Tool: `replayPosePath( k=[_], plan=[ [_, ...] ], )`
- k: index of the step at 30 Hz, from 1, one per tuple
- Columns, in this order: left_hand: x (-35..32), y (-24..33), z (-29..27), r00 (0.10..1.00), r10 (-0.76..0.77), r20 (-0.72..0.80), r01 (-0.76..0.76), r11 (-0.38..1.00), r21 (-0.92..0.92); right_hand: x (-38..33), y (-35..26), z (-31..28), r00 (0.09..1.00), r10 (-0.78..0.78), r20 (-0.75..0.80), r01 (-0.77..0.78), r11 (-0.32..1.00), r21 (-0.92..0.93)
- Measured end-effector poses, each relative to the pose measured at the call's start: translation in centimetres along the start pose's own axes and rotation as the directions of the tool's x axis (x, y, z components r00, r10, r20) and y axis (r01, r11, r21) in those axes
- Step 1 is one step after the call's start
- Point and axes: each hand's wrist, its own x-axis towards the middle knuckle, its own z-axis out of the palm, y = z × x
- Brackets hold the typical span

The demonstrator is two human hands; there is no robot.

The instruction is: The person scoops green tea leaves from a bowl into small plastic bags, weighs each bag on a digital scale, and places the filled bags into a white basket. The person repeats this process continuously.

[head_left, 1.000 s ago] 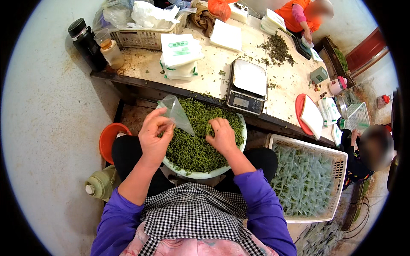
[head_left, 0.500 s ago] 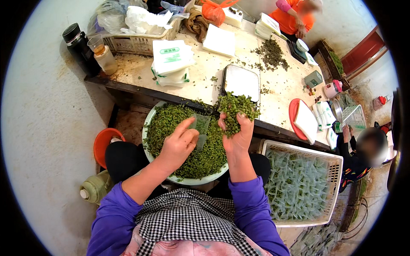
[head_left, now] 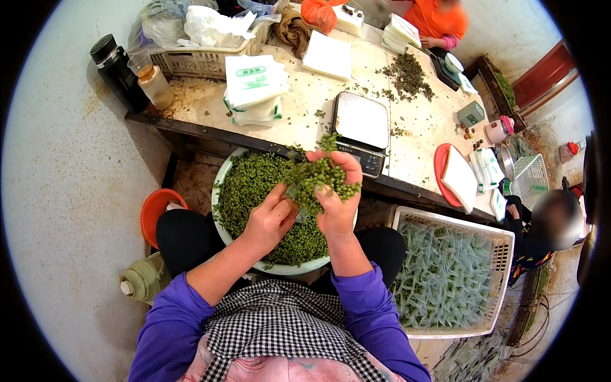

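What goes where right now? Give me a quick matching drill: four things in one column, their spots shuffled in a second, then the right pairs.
Things
1. right hand
2. white basin
3. scale
4. white crate

Places
A. on the table, beyond the hands
B. on the person's lap, full of small green pods
C. raised over the basin, cupping a heap of green pods
D. on the floor to the person's right, filled with clear packets of green pods

Pairs: 1-C, 2-B, 3-A, 4-D
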Motion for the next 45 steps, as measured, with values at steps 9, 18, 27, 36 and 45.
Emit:
replayPosePath(
  k=[9,18,27,36,45],
  plan=[
    [-0.4,-0.5,0.2,0.999,0.004,-0.050,-0.008,0.998,-0.061,-0.3,-1.9,-0.8,0.960,0.182,0.212,0.145,0.328,-0.934],
    [-0.8,-0.4,-0.1,0.997,0.011,-0.079,-0.013,0.999,-0.032,-0.1,-4.4,-0.9,0.834,0.535,0.136,-0.114,0.409,-0.905],
    [-1.9,0.2,0.6,0.999,0.029,-0.039,-0.030,0.999,-0.024,-1.0,-3.4,2.2,0.891,0.454,-0.002,0.100,-0.200,-0.975],
    [-1.5,-0.9,-0.5,0.994,-0.068,-0.089,0.060,0.994,-0.092,-1.7,-6.9,1.5,0.868,0.486,0.102,-0.115,0.397,-0.910],
    [-2.4,0.5,-1.2,0.998,0.031,-0.061,-0.034,0.998,-0.049,-1.1,-3.5,-0.5,0.917,0.394,0.069,0.028,0.108,-0.994]
  ],
)
